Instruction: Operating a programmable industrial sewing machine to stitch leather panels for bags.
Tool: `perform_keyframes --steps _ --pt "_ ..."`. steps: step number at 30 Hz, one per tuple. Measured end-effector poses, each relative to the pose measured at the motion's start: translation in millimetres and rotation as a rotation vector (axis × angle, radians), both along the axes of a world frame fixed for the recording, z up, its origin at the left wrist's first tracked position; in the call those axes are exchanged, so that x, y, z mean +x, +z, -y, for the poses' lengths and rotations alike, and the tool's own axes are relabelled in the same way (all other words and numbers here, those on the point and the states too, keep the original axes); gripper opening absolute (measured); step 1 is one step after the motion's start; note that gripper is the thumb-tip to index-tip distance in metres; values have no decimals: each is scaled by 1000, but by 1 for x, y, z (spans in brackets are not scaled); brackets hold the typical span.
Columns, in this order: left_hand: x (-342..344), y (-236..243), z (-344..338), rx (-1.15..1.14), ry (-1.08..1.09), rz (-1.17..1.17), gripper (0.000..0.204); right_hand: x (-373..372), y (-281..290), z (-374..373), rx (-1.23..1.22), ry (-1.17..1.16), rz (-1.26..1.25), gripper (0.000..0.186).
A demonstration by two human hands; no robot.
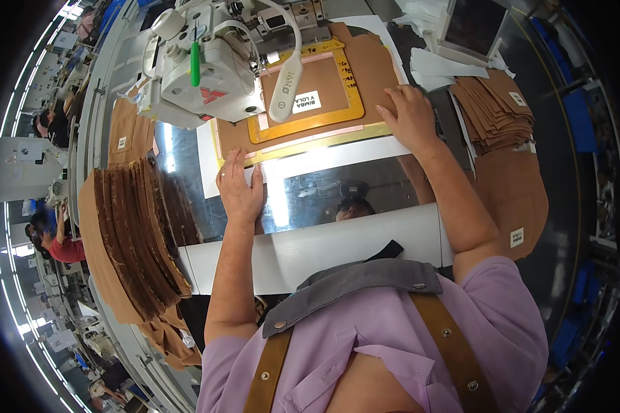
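My left hand lies open at the near left edge of a flat brown fabric piece, its fingertips on that edge and the thumb apart. My right hand rests open at the piece's right side, fingers spread on the fabric. Over the middle of the fabric sits a yellow frame with handwritten marks. Inside the frame, a white printed label shows on the brown cloth. A white sewing machine head stands at the frame's left, partly covering it. White sheet material shows beneath the fabric.
A thick stack of brown pieces stands at the left. More brown pieces are fanned at the right, with labelled ones nearer. A shiny metal plate lies before me. A dark-screened panel stands at the back right.
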State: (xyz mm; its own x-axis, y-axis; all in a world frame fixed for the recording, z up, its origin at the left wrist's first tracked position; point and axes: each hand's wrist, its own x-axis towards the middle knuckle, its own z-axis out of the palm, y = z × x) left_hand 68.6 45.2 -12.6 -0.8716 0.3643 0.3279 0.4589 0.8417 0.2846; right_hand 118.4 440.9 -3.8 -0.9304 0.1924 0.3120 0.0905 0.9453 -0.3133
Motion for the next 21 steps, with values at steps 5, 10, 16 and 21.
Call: perform_keyframes --steps 5,10,16,21 --pt "-3 -1 1 -67 33 -35 58 -1 3 -5 127 -107 -24 53" --pt "-8 -9 2 -112 122 90 66 -5 1 -5 116 -65 -4 57" --pt "-30 -10 -14 -36 214 111 66 -13 -9 -3 146 -153 -68 48" --pt "-42 -1 -28 12 217 132 38 -20 -10 3 52 -84 -51 33"
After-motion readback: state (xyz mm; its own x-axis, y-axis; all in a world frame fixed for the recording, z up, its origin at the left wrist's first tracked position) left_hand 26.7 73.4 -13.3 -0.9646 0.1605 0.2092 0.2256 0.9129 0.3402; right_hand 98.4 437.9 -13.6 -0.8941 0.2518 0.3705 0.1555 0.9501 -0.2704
